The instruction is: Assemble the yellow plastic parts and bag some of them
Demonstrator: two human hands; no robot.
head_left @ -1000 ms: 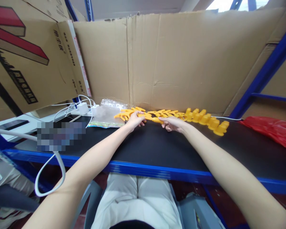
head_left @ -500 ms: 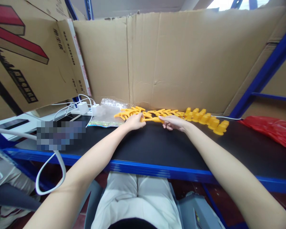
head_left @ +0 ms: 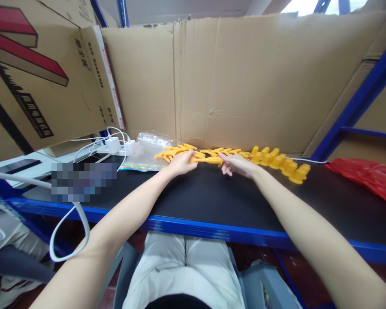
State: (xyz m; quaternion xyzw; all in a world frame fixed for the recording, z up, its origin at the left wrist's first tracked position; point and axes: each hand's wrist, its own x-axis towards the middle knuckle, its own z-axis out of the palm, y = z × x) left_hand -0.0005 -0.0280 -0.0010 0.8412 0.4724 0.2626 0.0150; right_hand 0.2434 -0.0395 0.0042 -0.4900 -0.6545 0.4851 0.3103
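A slim yellow plastic piece [head_left: 212, 160] spans the gap between my two hands above the black mat [head_left: 209, 201]. My left hand [head_left: 184, 163] is closed around its left end. At the right end, my right hand [head_left: 233, 164] pinches it between thumb and forefinger, with the other fingers curled. Just behind my hands lie several branched yellow plastic pieces [head_left: 225, 151] in an overlapping row, and more yellow branched pieces [head_left: 173, 151] rest by the plastic bag. To the right stand several yellow cup-like bases [head_left: 278, 161] in a slanting line. My fingers hide both ends of the held piece.
A clear plastic bag [head_left: 141, 154] lies left of my hands. Further left are white chargers with cables [head_left: 112, 145] and a blurred-out object [head_left: 83, 181]. A red plastic bag [head_left: 366, 176] sits at the right. Cardboard [head_left: 244, 86] walls the back; a blue rail [head_left: 206, 228] edges the front.
My right hand has shifted very slightly to the right along the yellow piece. My left hand stays closed on it in nearly the same place.
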